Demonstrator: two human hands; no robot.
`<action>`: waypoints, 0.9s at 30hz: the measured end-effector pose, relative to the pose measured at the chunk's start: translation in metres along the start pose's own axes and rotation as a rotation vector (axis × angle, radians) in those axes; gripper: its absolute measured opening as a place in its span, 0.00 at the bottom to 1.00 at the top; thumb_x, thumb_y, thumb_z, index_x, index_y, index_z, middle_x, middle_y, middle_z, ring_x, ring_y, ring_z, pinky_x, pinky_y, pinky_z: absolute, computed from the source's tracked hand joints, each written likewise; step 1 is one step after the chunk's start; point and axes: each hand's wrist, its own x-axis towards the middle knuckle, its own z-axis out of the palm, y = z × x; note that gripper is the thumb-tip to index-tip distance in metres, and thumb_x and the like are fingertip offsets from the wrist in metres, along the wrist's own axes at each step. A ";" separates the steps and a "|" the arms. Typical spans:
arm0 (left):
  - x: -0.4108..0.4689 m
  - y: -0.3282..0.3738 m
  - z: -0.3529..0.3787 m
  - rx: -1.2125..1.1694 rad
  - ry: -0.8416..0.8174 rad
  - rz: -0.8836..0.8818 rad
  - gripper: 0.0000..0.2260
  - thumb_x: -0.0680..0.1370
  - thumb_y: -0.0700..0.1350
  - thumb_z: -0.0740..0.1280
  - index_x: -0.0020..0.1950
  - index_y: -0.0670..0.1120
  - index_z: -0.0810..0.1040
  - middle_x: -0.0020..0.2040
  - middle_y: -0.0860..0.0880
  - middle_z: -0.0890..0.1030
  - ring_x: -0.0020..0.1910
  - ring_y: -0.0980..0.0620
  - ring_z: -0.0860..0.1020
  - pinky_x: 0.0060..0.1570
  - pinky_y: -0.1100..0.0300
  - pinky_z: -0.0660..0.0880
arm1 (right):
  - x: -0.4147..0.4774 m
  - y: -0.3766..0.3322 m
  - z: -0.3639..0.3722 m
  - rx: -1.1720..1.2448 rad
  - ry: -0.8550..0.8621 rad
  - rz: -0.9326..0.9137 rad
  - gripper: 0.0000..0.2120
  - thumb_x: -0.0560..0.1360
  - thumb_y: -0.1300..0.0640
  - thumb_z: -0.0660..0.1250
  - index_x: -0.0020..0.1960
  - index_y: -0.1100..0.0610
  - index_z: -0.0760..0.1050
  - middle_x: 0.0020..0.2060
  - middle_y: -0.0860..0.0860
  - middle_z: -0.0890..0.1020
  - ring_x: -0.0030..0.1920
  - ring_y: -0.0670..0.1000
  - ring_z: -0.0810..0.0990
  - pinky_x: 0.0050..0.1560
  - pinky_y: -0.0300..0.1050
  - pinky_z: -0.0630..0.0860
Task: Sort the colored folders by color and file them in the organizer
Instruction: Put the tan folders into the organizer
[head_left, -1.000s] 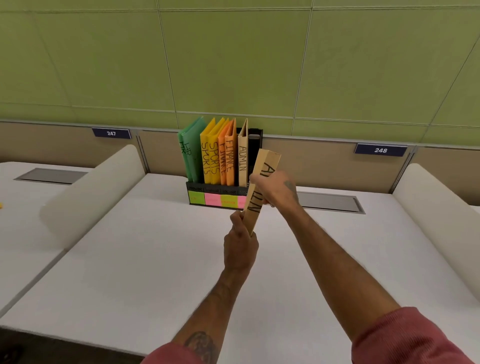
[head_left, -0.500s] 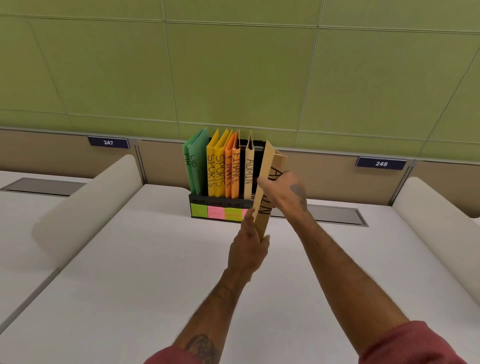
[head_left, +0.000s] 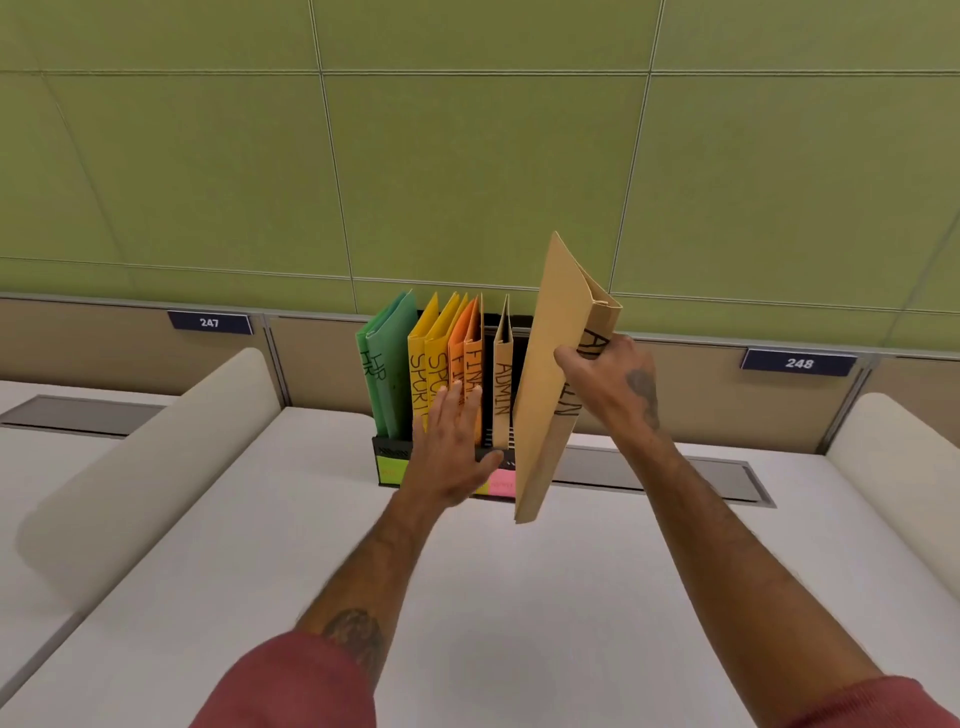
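Holding a tan paper folder (head_left: 550, 374) up beside the black desktop file organizer (head_left: 390, 451), the person steadies the filed folders with the other hand.

The right hand (head_left: 610, 387) is closed around the right edge of the tan folder, thumb on the near face, and keeps it in the air, tilted, with its lower corner in front of the organizer's right end. The left hand (head_left: 453, 449) is open and flat, fingers spread against the orange paper folders (head_left: 467, 353) and the yellow paper folders (head_left: 431, 343), and it grips nothing. The green paper folders (head_left: 387, 364) stand at the left end, and one thin tan folder marked ADMIN (head_left: 502, 379) stands alone in a slot right of the orange ones. The organizer sits on the white desk (head_left: 260, 545), against the low beige partition (head_left: 322, 353).
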 end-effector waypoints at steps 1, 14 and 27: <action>0.012 -0.003 -0.002 0.038 -0.002 0.001 0.42 0.76 0.63 0.62 0.80 0.53 0.42 0.81 0.48 0.42 0.80 0.47 0.40 0.74 0.38 0.42 | 0.006 0.001 0.002 0.000 0.013 -0.019 0.12 0.69 0.45 0.64 0.28 0.45 0.69 0.24 0.40 0.74 0.29 0.39 0.73 0.29 0.34 0.63; 0.148 -0.031 0.014 0.306 -0.136 0.194 0.46 0.72 0.62 0.69 0.78 0.62 0.38 0.81 0.44 0.39 0.78 0.40 0.35 0.70 0.32 0.37 | 0.079 0.018 0.068 -0.101 0.145 -0.063 0.15 0.71 0.47 0.64 0.29 0.49 0.67 0.24 0.43 0.75 0.26 0.38 0.72 0.31 0.33 0.64; 0.167 -0.060 0.034 0.333 -0.083 0.222 0.51 0.69 0.61 0.70 0.77 0.65 0.34 0.81 0.43 0.44 0.79 0.37 0.39 0.69 0.30 0.37 | 0.098 0.052 0.136 -0.144 0.080 -0.077 0.11 0.75 0.45 0.64 0.36 0.48 0.72 0.27 0.38 0.73 0.29 0.37 0.72 0.31 0.29 0.64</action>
